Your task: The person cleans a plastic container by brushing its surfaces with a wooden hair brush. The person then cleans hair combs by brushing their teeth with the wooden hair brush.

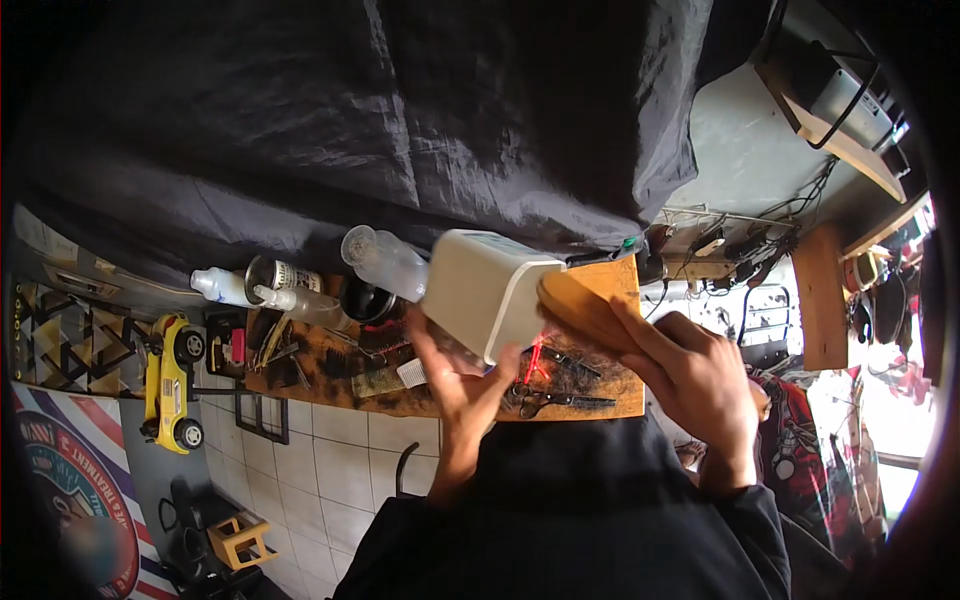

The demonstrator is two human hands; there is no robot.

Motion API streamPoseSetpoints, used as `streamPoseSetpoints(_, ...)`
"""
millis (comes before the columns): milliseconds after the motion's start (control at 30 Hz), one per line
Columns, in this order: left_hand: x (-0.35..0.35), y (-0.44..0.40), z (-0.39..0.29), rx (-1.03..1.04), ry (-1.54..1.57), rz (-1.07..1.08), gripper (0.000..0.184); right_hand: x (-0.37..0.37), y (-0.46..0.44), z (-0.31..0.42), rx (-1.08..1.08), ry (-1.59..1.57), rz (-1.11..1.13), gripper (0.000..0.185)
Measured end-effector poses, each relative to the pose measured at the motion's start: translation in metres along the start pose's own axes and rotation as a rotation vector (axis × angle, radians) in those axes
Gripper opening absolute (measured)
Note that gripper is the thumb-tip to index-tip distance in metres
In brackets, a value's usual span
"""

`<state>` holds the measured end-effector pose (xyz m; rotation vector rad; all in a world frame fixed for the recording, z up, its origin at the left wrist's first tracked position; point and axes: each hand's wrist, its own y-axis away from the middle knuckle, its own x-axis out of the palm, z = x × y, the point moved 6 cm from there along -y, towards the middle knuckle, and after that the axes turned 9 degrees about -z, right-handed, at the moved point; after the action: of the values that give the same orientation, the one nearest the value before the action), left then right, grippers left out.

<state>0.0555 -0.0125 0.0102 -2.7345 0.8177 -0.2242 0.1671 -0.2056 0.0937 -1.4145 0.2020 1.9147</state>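
Left hand (460, 392) in there, palm turned up, fingers and thumb spread around a white, round-cornered box (490, 285) and gripping it from the near side! The box sits tilted in that grasp, above the wooden table. Over to the right hand (705, 380): fingers closed on the right end of a brown, oval, wooden-backed brush (585, 318), its other end right at the box's rim. Touching or just beside? Cannot tell from here, and the brush's underside is hidden.

Below them, a brown, dark-stained wooden table (608, 277): bright red slim pieces (538, 362) lie under the 2 hands, with black-bladed scissors (565, 402) along the near edge. A white fine-toothed comb (411, 375) lies just left of the left hand.

Further left, what a line-up! A clear plastic bottle (385, 262) close by the box, then a round black bowl (365, 298), a clear spray bottle (300, 302) and a white plastic bottle (220, 286). Well out left, a yellow toy vehicle (172, 385) with black wheels, and across the far side, a broad, creased black cloth (300, 130)
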Motion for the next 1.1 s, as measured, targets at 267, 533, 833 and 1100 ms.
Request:
streamPoseSetpoints(267,0.014,-0.007,-0.02,0.101,-0.052,0.025,0.092,0.055,-0.014,0.026,-0.017,0.113,-0.053,0.053)
streamPoseSetpoints(533,-0.01,-0.024,-0.005,-0.01,0.003,-0.124,0.088,0.03,0.002,0.001,-0.04,0.058,0.195,0.047)
streamPoseSetpoints(833,0.011,-0.002,0.006,-0.087,-0.069,0.103,0.095,0.032,-0.01,0.003,0.072,-0.044,0.002,0.044)
streamPoseSetpoints(1100,0.007,-0.019,-0.02,0.178,0.086,0.075,0.094,0.051,-0.013,0.03,0.074,-0.102,0.025,0.049)
